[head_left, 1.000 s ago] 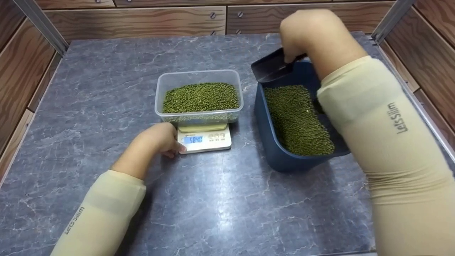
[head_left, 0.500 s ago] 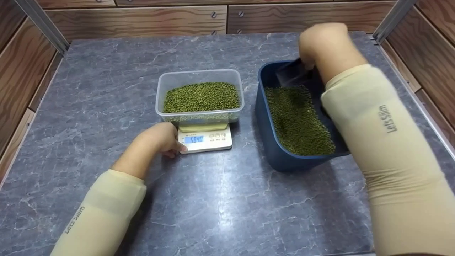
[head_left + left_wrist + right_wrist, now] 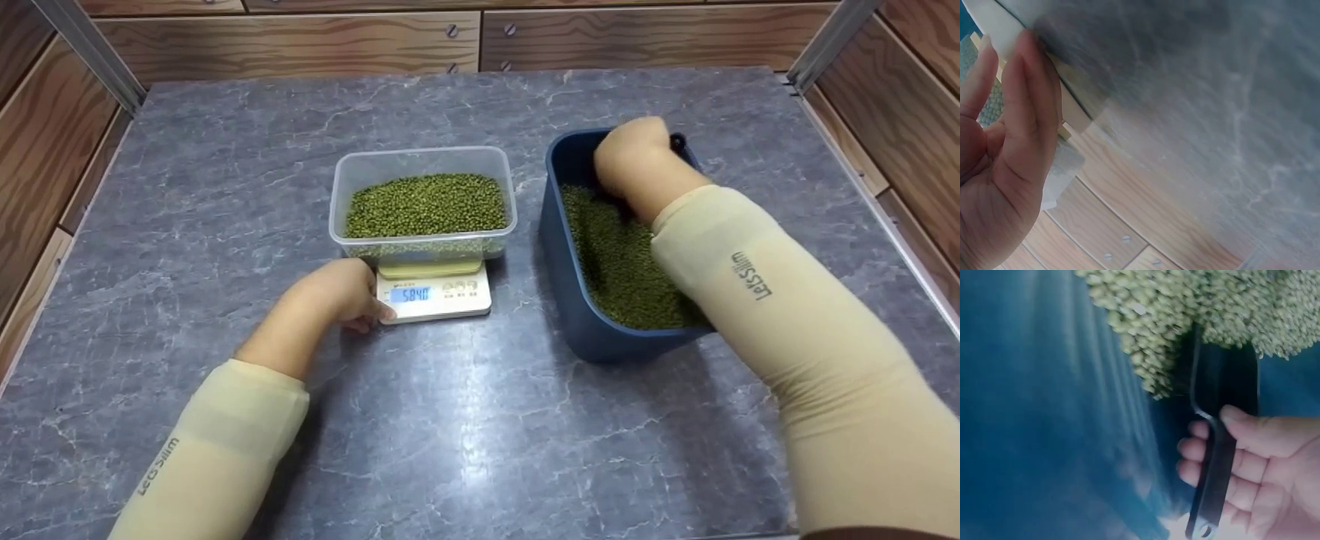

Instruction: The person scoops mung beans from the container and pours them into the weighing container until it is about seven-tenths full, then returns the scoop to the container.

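Note:
My right hand [image 3: 634, 154] is down inside a deep blue bin [image 3: 566, 262], gripping the handle of a black scoop [image 3: 1213, 461]. In the right wrist view the scoop's blade meets the green mung beans [image 3: 1157, 309], its front edge hidden among them. My left hand [image 3: 341, 292] holds the front left corner of a white kitchen scale [image 3: 450, 304], fingertips right at its edge. The scale's lit display appears to read 584.0. On the scale sits a clear plastic container [image 3: 420, 241], part filled with mung beans [image 3: 427, 204].
The bin stands right of the scale, with a strip of grey marbled table [image 3: 517, 315] between them. Wood-patterned panels [image 3: 300, 45] close off the back and sides. A metal post [image 3: 97, 60] rises at the back left corner.
My right hand has lowered the scoop from above the bin's back rim into the beans. The left hand, scale and container stay put, and the display reads the same.

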Demonstrator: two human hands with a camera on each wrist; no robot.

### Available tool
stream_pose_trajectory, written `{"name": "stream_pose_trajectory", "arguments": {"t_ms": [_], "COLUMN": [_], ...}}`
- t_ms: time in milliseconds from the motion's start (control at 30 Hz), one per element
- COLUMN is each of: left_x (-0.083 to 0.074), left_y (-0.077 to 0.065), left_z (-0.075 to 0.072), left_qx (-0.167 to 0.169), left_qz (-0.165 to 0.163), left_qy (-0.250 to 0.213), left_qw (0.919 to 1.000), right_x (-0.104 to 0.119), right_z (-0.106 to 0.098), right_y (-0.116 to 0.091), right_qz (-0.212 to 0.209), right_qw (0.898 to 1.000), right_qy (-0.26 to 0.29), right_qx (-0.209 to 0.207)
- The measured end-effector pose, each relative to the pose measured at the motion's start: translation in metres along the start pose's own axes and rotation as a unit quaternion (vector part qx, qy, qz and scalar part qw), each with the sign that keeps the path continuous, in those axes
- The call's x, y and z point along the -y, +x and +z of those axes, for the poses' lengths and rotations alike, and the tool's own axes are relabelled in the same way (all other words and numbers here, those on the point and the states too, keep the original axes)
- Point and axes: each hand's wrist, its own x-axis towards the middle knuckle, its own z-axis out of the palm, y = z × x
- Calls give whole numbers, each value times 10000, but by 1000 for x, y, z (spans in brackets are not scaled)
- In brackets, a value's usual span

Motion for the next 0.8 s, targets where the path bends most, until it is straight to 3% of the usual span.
{"name": "stream_pose_trajectory", "arguments": {"t_ms": [367, 600, 800], "left_x": [-2, 0, 0], "left_y": [-2, 1, 0], "left_z": [0, -5, -4], "left_qx": [-35, 24, 1], "left_qz": [-46, 195, 106], "left_qy": [-76, 733, 614], "left_qw": [10000, 9971, 9981], "right_x": [-1, 1, 4], "right_z": [6, 7, 10], "right_y": [-4, -1, -2], "right_qz": [-753, -912, -1062], "right_qw": [9971, 9951, 9929], "right_qy": [132, 145, 290], "right_qx": [23, 352, 452]}}
